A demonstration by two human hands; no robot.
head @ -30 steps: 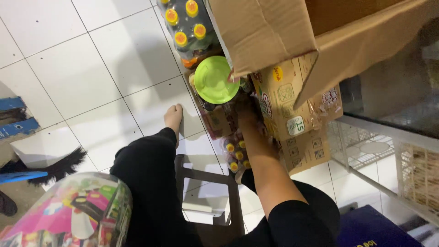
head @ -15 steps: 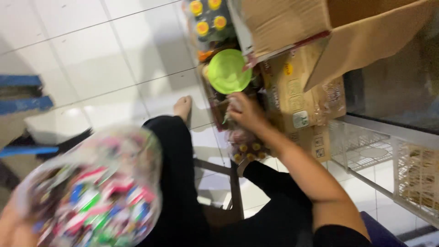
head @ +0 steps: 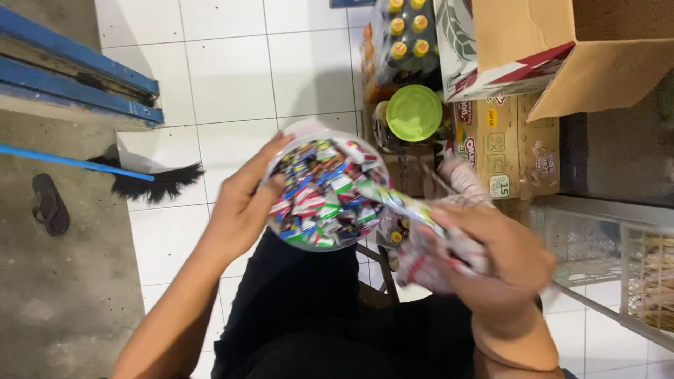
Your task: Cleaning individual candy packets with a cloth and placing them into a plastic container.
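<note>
step: looks like topping up the candy jar (head: 323, 193) | left hand (head: 242, 203) cupping the jar at its 9 o'clock | right hand (head: 491, 256) gripping a blurry candy pack (head: 428, 242) at 4 o'clock | next: probably tip it steady over the mouth

Jar (head: 319, 193): clear, filled with sweets in red, blue, green and white wrappers. Packet (head: 435, 245): white with red, a green-yellow strip. Lid (head: 414, 112): lime green. Bottle caps (head: 407, 28): yellow. Box (head: 562, 49): brown card, one white side with red stripe. Floor (head: 225, 70): white tiles, grey joints. Broom (head: 151, 181): blue handle, black bristles. Sandal (head: 49, 203): black.
</note>
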